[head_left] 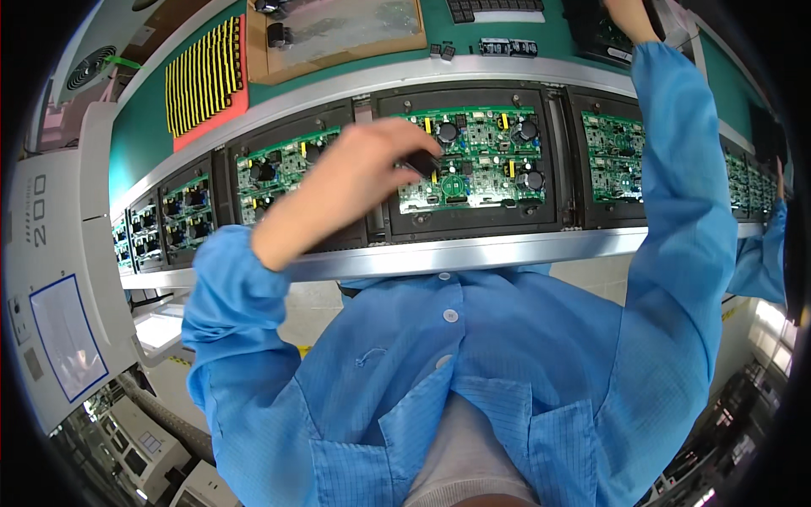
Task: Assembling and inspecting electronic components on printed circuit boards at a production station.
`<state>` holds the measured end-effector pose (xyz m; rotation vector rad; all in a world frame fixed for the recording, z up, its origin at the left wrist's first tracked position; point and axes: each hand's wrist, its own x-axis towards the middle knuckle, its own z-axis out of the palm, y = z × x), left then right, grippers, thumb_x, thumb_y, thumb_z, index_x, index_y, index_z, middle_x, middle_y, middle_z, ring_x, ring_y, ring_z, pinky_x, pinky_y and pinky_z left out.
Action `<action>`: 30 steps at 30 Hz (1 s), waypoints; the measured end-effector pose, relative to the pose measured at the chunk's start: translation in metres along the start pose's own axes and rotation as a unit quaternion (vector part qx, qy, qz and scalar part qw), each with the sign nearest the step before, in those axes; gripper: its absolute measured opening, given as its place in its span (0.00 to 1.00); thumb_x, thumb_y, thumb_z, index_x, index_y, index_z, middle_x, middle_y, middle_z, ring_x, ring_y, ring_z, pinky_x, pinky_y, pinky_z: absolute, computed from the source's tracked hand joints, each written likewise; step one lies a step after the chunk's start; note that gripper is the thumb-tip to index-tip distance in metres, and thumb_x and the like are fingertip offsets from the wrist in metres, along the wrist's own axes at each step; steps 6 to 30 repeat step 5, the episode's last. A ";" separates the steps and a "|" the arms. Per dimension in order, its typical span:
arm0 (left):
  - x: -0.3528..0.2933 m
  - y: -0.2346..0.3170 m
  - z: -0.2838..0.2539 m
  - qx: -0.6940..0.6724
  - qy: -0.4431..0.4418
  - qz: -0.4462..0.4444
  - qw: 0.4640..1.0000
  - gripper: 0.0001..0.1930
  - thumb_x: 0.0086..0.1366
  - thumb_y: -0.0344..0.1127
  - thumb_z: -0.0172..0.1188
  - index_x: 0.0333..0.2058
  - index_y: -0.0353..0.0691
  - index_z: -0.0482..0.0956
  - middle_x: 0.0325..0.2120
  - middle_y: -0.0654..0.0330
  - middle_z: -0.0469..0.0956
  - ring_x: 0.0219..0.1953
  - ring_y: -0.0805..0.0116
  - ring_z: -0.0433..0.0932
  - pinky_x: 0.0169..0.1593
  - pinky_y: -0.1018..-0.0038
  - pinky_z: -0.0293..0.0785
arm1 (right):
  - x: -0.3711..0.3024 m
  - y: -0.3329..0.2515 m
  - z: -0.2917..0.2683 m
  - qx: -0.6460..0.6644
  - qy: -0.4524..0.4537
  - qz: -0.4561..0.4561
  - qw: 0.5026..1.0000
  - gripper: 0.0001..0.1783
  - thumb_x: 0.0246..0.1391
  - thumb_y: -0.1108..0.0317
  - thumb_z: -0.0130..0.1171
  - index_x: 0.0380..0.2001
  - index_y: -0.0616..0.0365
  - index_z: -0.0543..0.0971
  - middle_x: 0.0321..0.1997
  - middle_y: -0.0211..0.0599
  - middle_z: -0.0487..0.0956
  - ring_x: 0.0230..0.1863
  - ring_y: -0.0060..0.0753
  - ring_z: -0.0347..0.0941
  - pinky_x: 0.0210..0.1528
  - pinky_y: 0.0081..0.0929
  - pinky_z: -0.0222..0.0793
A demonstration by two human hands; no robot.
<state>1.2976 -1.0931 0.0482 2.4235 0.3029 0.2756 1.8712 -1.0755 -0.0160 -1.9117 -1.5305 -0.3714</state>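
Observation:
My left hand (372,160) hangs over the left part of the middle circuit board panel (481,160), blurred by motion. Its thumb and fingers pinch a dark, stubby electronic component (422,162) beside a bare round green spot on the panel. Round black parts stand upright elsewhere on these green boards. My right hand (629,19) reaches far to the upper right, next to a black bin (596,29). The picture's top edge cuts off its fingers, so their grip is hidden.
Black carrier frames with more boards line the metal-railed conveyor (473,251). Beyond it, a green mat holds a cardboard box (338,66), yellow-and-black strips (203,76) on a red sheet and several black components (507,47). A large white machine (63,220) stands left; another person's blue sleeve (764,253) shows right.

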 end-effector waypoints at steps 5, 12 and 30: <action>-0.003 -0.002 0.054 -0.010 -0.037 -0.033 0.999 0.20 0.59 0.26 0.68 0.51 0.41 0.83 0.46 0.53 0.80 0.50 0.50 0.80 0.54 0.62 0.78 | 0.006 -0.001 0.025 0.323 -0.112 0.327 0.881 0.12 0.58 0.63 0.60 0.39 0.58 0.84 0.30 0.40 0.83 0.37 0.35 0.80 0.41 0.37 0.74; -0.003 -0.002 0.054 -0.010 -0.037 -0.033 0.999 0.20 0.59 0.26 0.68 0.51 0.41 0.83 0.46 0.53 0.80 0.50 0.50 0.80 0.54 0.62 0.78 | 0.006 -0.001 0.025 0.323 -0.112 0.327 0.881 0.12 0.58 0.63 0.60 0.39 0.58 0.84 0.30 0.40 0.83 0.37 0.35 0.80 0.41 0.37 0.74; -0.003 -0.002 0.054 -0.010 -0.037 -0.033 0.999 0.20 0.59 0.26 0.68 0.51 0.41 0.83 0.46 0.53 0.80 0.50 0.50 0.80 0.54 0.62 0.78 | 0.006 -0.001 0.025 0.323 -0.112 0.327 0.881 0.12 0.58 0.63 0.60 0.39 0.58 0.84 0.30 0.40 0.83 0.37 0.35 0.80 0.41 0.37 0.74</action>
